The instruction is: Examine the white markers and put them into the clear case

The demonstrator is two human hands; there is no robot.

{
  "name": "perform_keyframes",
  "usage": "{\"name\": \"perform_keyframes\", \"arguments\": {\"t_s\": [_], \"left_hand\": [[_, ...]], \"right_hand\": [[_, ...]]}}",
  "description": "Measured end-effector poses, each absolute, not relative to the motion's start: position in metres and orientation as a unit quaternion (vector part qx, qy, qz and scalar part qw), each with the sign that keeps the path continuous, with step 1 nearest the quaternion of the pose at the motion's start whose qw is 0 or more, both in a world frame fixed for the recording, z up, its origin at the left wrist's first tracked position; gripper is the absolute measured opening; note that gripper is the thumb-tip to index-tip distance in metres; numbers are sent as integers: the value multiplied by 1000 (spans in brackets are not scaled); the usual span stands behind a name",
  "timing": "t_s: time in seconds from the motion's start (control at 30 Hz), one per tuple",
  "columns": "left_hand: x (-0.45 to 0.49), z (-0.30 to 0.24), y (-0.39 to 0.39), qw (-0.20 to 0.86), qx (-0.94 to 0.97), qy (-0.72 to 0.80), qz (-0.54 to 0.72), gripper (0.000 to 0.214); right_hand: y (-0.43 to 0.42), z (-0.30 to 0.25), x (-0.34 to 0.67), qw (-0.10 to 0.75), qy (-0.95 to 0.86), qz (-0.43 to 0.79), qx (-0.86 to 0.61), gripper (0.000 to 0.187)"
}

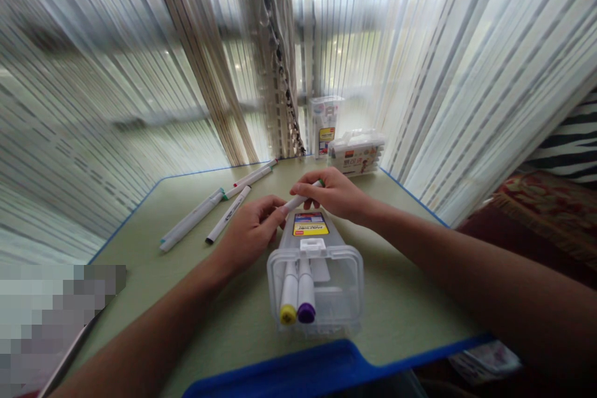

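Note:
Between my two hands is a white marker point(298, 200) with a green end toward the right. My left hand point(254, 224) pinches its lower left end, and my right hand point(333, 193) grips it near the green end. Just below my hands, a clear plastic marker case point(352, 261) lies on its side with its opening toward me and a yellow label on top. Inside rest a yellow-capped marker point(288, 295) and a purple-capped marker point(305, 295). Left of my left hand, a black-capped marker point(228, 214) lies on the table.
More white markers point(193, 221) lie on the left of the green, blue-edged table point(387, 336). At the back stand an upright clear case point(325, 127) and a white carry box point(357, 155). Striped curtains point(196, 62) hang behind. A pixelated patch covers the lower left.

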State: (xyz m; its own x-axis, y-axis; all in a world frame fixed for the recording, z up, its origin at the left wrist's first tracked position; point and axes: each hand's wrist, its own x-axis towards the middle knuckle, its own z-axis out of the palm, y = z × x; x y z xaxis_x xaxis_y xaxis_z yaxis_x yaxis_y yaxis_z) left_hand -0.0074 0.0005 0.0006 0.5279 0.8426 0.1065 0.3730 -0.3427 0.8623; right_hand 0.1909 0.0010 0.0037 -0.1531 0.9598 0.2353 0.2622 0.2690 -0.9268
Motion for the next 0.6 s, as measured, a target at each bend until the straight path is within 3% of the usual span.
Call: {"name": "perform_keyframes", "arguments": {"t_s": [0.6], "left_hand": [[-9, 0, 1, 406, 777, 394, 277, 32]], "right_hand": [[1, 2, 192, 454, -661, 377, -463, 21]]}}
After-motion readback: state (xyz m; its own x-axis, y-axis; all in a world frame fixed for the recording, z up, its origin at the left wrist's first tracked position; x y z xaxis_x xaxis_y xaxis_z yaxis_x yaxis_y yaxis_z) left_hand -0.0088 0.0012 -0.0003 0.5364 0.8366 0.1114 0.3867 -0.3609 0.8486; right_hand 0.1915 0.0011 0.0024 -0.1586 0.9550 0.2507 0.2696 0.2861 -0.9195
